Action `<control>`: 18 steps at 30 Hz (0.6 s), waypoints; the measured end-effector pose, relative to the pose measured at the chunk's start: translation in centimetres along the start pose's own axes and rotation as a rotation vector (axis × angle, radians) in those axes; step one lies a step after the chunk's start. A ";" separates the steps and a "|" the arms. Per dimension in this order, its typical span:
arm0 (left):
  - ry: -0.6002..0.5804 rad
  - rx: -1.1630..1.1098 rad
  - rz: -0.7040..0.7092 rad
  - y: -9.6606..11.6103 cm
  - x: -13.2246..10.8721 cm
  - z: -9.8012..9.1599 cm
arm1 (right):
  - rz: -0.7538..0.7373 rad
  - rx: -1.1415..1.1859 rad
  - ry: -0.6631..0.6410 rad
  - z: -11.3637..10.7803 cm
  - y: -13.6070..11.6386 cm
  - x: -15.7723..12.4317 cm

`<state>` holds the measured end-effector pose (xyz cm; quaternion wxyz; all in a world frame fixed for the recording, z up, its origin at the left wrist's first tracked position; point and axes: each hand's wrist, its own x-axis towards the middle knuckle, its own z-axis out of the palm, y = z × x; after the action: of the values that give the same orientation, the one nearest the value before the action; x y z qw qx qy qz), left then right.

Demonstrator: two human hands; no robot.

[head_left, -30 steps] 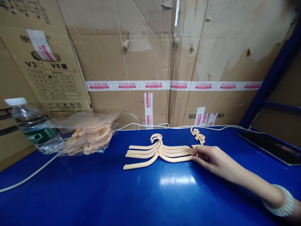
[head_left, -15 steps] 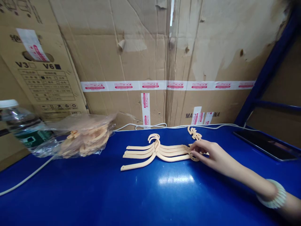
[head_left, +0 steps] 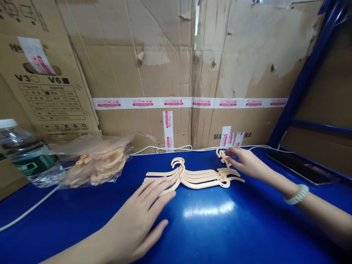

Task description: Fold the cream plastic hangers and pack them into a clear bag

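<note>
Several cream plastic hangers (head_left: 196,178) lie stacked flat on the blue table (head_left: 209,234), hooks pointing away from me. My left hand (head_left: 139,216) lies flat with fingers stretched out, its fingertips on the left ends of the hangers. My right hand (head_left: 243,161) reaches to the back right, fingers apart, touching a small pile of cream plastic clips (head_left: 223,156) beside the hangers' right ends. A beaded bracelet (head_left: 297,194) sits on my right wrist.
A clear bag of more cream hangers (head_left: 96,163) lies at the left, beside a water bottle (head_left: 26,152). A white cable (head_left: 170,148) runs along the cardboard boxes (head_left: 170,73) at the back. A dark tablet (head_left: 302,167) lies at the right by a blue frame post (head_left: 305,73).
My left hand has come into view and settled on the hangers' left ends. My right hand has left the hangers' right ends and moved back to the small clips.
</note>
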<state>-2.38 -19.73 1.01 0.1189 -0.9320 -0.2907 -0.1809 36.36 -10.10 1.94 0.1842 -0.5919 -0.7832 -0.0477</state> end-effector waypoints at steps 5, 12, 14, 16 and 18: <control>-0.069 0.028 -0.194 -1.2 1.0 3.8 | 0.245 -0.156 -0.137 1.1 1.4 3.2; -0.090 -0.003 -0.262 -0.9 1.7 5.1 | 0.361 -0.223 -0.349 2.1 2.0 7.1; -0.097 -0.011 -0.269 -0.8 1.7 5.0 | 0.298 -0.192 -0.376 2.5 1.7 7.3; -0.098 -0.012 -0.268 -0.8 1.6 4.9 | 0.223 -0.149 -0.380 2.9 1.6 7.2; -0.098 -0.006 -0.269 -0.9 1.6 4.9 | 0.141 -0.099 -0.365 3.3 1.5 7.1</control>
<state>-0.34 -16.63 -2.67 0.0765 -0.8928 -0.4178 -0.1502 35.35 -2.27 1.06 0.0126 -0.6524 -0.7570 0.0352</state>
